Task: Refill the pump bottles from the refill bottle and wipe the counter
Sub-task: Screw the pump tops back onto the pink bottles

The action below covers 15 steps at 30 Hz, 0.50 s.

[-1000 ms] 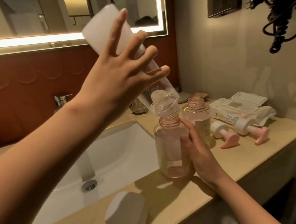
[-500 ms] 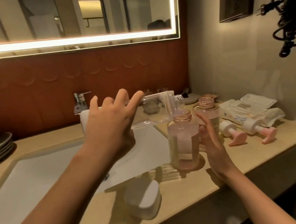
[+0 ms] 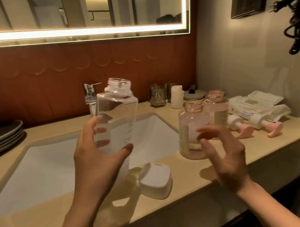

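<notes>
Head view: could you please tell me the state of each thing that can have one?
Refill bottle: uncapped, near upright, held by left hand.
Near pump bottle: pump off, upright.
Far pump bottle: pump off, upright.
Pump heads: lying on counter.
White cap: off, on counter.
Right hand: open, empty.

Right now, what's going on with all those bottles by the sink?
A person is refilling pump bottles. Their left hand holds the clear refill bottle upright by the sink, its white cap lying on the counter. The right hand hovers open by the nearer pink bottle, blurred, seemingly not touching it. That one and the farther pink bottle stand uncapped, and their pumps lie beside the wipes pack.
</notes>
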Available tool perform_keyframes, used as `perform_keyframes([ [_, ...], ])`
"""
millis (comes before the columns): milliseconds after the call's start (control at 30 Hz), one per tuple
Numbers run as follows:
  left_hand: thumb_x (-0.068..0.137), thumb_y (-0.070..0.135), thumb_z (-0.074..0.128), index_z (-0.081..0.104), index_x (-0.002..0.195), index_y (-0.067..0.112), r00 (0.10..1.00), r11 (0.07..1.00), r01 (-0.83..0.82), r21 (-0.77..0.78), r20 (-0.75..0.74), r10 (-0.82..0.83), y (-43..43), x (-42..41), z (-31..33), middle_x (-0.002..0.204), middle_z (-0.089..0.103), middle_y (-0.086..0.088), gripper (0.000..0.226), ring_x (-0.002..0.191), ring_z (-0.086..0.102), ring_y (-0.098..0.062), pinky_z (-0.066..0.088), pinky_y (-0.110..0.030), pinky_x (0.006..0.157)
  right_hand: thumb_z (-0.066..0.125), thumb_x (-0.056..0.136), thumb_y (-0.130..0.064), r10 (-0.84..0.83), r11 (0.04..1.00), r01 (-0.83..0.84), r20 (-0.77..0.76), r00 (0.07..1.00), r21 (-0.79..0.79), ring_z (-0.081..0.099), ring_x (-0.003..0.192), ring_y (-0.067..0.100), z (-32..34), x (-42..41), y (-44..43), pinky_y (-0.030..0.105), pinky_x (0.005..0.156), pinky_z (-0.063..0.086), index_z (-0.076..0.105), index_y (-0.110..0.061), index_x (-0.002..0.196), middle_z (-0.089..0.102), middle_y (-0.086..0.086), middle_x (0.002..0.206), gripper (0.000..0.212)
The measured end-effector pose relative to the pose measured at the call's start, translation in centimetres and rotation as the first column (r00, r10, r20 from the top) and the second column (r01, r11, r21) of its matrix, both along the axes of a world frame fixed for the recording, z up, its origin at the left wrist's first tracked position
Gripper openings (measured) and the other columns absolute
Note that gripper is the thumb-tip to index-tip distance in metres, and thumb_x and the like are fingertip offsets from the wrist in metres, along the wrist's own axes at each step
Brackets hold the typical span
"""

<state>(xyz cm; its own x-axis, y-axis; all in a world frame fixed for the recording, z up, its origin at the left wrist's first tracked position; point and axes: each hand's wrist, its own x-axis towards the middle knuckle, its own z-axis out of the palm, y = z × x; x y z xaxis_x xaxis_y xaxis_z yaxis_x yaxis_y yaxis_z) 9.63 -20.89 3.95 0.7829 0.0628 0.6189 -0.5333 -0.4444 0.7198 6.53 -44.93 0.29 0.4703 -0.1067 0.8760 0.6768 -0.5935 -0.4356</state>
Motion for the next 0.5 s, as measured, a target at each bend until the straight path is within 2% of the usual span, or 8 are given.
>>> perform_keyframes([
  [67, 0.067, 0.020, 0.081, 0.037, 0.132, 0.035, 0.998, 0.995, 0.002, -0.102, -0.058, -0.008, 0.2, -0.4, -1.1, 0.124, 0.047, 0.007, 0.080, 0.099, 0.052, -0.011, 0.037, -0.014, 0.061, 0.051, 0.086, -0.045, 0.060, 0.976, -0.109, -0.242, 0.968, -0.191, 0.056, 0.098, -0.001, 0.8, -0.8, 1.6, 0.019, 0.081, 0.048, 0.054, -0.033, 0.113, 0.061, -0.013, 0.104, 0.030],
  [133, 0.069, 0.018, 0.080, 0.035, 0.135, 0.034, 0.997, 0.989, 0.010, -0.147, -0.077, -0.022, -0.1, -0.5, -1.9, 0.128, 0.047, 0.006, 0.082, 0.101, 0.052, -0.012, 0.038, -0.013, 0.062, 0.044, 0.082, -0.064, -0.057, 0.904, -0.153, -0.467, 0.882, -0.399, 0.045, 0.115, -0.004, 1.6, -1.3, 2.9, 0.022, 0.095, 0.042, 0.045, -0.043, 0.127, 0.052, -0.018, 0.125, 0.050],
  [167, 0.069, 0.018, 0.080, 0.034, 0.136, 0.035, 0.997, 0.988, 0.011, -0.153, -0.077, -0.023, -0.1, -0.7, -2.2, 0.130, 0.046, 0.006, 0.083, 0.103, 0.052, -0.013, 0.038, -0.013, 0.063, 0.041, 0.081, -0.070, -0.144, 0.847, -0.171, -0.527, 0.837, -0.503, 0.037, 0.122, -0.005, 1.9, -1.4, 3.6, 0.022, 0.100, 0.036, 0.037, -0.046, 0.133, 0.043, -0.022, 0.135, 0.057],
  [267, 0.069, 0.021, 0.079, 0.032, 0.136, 0.036, 0.997, 0.982, 0.008, -0.188, -0.077, -0.023, -0.3, -1.1, -2.7, 0.134, 0.046, 0.005, 0.083, 0.108, 0.053, -0.014, 0.045, -0.020, 0.073, 0.038, 0.080, -0.073, -0.300, 0.698, -0.226, -0.564, 0.769, -0.680, 0.028, 0.131, 0.002, 2.4, -1.7, 5.2, 0.026, 0.104, 0.029, 0.020, -0.048, 0.141, 0.029, -0.022, 0.146, 0.068],
  [367, 0.069, 0.024, 0.078, 0.031, 0.137, 0.034, 0.995, 0.973, -0.005, -0.232, -0.102, -0.019, -0.1, -1.4, -2.7, 0.136, 0.046, 0.002, 0.083, 0.115, 0.052, -0.017, 0.049, -0.038, 0.090, 0.039, 0.081, -0.073, -0.338, 0.634, -0.249, -0.552, 0.762, -0.732, 0.030, 0.132, 0.008, 2.3, -1.4, 6.2, 0.030, 0.105, 0.031, 0.015, -0.046, 0.143, 0.027, -0.017, 0.149, 0.072],
  [433, 0.069, 0.023, 0.079, 0.030, 0.136, 0.037, 0.995, 0.974, -0.001, -0.228, -0.101, -0.022, 0.0, -1.6, -2.8, 0.135, 0.046, 0.003, 0.084, 0.118, 0.050, -0.017, 0.047, -0.035, 0.091, 0.043, 0.083, -0.068, -0.334, 0.637, -0.245, -0.548, 0.767, -0.731, 0.034, 0.130, 0.009, 1.9, -1.0, 6.5, 0.029, 0.103, 0.033, 0.017, -0.043, 0.143, 0.030, -0.015, 0.148, 0.070],
  [500, 0.069, 0.022, 0.079, 0.027, 0.137, 0.038, 0.994, 0.978, 0.010, -0.207, -0.103, -0.032, -0.1, -1.6, -2.8, 0.134, 0.046, 0.006, 0.087, 0.117, 0.049, -0.013, 0.044, -0.022, 0.085, 0.048, 0.084, -0.064, -0.301, 0.676, -0.231, -0.548, 0.780, -0.700, 0.037, 0.128, 0.008, 1.5, -0.6, 6.7, 0.027, 0.102, 0.034, 0.023, -0.041, 0.142, 0.035, -0.014, 0.146, 0.067],
])
